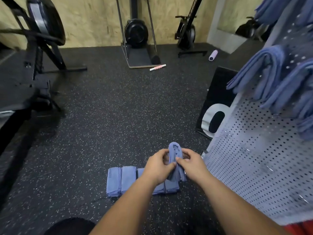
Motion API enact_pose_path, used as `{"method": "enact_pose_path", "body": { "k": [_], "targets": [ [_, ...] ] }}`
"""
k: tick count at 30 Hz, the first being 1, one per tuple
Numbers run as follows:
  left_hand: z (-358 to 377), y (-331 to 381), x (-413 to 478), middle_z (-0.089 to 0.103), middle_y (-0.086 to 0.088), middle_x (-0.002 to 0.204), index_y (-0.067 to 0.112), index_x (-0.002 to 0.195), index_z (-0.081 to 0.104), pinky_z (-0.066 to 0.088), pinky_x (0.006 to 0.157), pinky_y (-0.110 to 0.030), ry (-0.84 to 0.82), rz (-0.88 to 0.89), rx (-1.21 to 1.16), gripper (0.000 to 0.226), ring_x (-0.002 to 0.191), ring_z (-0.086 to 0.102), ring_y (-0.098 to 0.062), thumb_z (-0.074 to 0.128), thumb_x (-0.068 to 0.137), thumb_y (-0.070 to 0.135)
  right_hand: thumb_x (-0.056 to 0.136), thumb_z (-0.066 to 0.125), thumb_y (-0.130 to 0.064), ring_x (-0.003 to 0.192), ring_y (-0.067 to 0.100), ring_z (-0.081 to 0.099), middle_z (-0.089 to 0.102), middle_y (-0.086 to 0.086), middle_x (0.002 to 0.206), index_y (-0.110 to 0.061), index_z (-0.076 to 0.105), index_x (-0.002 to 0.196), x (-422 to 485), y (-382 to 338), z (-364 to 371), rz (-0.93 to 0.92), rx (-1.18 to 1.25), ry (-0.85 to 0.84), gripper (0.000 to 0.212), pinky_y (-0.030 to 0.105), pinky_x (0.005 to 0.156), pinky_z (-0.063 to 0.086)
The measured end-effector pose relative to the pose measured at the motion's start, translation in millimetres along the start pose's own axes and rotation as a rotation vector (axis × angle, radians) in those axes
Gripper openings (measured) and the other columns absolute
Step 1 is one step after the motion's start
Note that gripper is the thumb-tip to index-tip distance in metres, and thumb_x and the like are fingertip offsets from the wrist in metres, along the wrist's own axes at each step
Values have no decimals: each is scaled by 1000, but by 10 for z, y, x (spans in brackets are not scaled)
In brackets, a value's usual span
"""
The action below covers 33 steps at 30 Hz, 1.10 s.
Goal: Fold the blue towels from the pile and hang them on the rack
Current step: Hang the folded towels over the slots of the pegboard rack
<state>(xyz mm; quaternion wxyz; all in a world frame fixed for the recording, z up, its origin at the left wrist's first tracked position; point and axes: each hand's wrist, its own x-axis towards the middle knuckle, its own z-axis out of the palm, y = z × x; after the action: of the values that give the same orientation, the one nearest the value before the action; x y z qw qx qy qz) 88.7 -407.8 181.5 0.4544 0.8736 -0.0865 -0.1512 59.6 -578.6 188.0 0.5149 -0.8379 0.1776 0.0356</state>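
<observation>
One towel [175,150] betw. both hands [158,167] [193,165]

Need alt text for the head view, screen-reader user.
The left hand and right hand grip a folded blue towel above a row of folded towels on the speckled floor. A perforated rack hung with blue towels stands at right; exercise machines line the far wall.

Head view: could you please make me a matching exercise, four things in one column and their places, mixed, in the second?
1. lifted towel
2. folded towels
3. hung towels
4. pink roller

A. alone on the floor, far, near a machine's base
B. on the perforated rack
C. in a row on the floor
D. gripped by the left hand and right hand

Pairs: 1-D, 2-C, 3-B, 4-A.
</observation>
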Motion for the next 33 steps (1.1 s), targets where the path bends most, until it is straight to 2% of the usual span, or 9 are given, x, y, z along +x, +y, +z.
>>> {"method": "enact_pose_path", "body": {
  "k": [3, 5, 7, 12, 16, 20, 22, 27, 33],
  "targets": [
    [22, 288, -124, 72, 21, 103, 41, 129, 63, 59, 89, -35, 41, 65, 32, 46, 93, 68, -1, 73, 85, 47, 94, 77, -16, 83, -11, 71, 76, -18, 98, -28, 67, 125, -203, -102, -228, -31, 7, 33, 35, 17, 79, 58],
    [53, 462, -198, 73, 19, 108, 39, 130, 61, 58, 90, -36, 57, 105, 37, 43, 95, 69, -4, 73, 89, 40, 92, 80, -19, 80, -12, 71, 76, -19, 96, -31, 65, 124, -325, -162, -374, -52, 3, 71, 37, 16, 79, 57],
    [92, 614, -272, 73, 17, 113, 38, 130, 58, 58, 90, -38, 77, 139, 52, 41, 99, 69, -9, 71, 91, 33, 91, 81, -19, 77, -11, 71, 75, -17, 101, -33, 62, 121, -433, -209, -514, -66, -14, 104, 38, 9, 70, 53],
    [232, 975, -447, 73, 9, 113, 35, 130, 54, 57, 88, -41, 76, 193, 65, 40, 99, 69, -18, 62, 92, 25, 88, 76, -17, 84, -3, 69, 74, -17, 99, -30, 68, 117, -649, -305, -813, -88, -82, 241, 32, 24, 83, 57],
    [331, 1200, -533, 67, 8, 120, 34, 131, 52, 56, 91, -42, 63, 240, 45, 45, 106, 65, -17, 68, 89, 40, 89, 70, -18, 83, -5, 66, 76, -16, 96, -33, 72, 112, -793, -355, -983, -106, -56, 335, 27, 14, 67, 46],
    [369, 1321, -542, 66, 11, 108, 35, 115, 55, 51, 81, -37, 145, 298, 44, 25, 97, 63, -17, 63, 95, 24, 90, 70, -24, 78, -7, 66, 76, -19, 92, -39, 73, 108, -921, -352, -1075, -145, -29, 423, 24, 10, 63, 45],
    [369, 1368, -539, 67, 12, 98, 35, 108, 57, 49, 74, -35, 163, 295, 10, 21, 88, 63, -14, 60, 97, 17, 92, 69, -24, 84, -4, 66, 74, -16, 101, -39, 73, 114, -954, -323, -1088, -177, -34, 465, 27, 13, 67, 46],
    [348, 1434, -497, 72, 17, 96, 43, 109, 63, 55, 78, -30, 169, 330, -62, 30, 88, 65, -2, 57, 99, 16, 98, 62, -18, 97, 12, 62, 68, -7, 113, -33, 71, 127, -959, -233, -1091, -222, -99, 593, 34, 30, 85, 48],
    [278, 1502, -283, 73, 15, 94, 40, 116, 65, 55, 77, -33, 219, 360, 3, 29, 86, 66, -9, 56, 99, 18, 99, 66, -25, 95, 18, 63, 72, -4, 110, -26, 74, 117, -826, -309, -1093, -152, 17, 796, 20, 33, 82, 51]
  ]
}}
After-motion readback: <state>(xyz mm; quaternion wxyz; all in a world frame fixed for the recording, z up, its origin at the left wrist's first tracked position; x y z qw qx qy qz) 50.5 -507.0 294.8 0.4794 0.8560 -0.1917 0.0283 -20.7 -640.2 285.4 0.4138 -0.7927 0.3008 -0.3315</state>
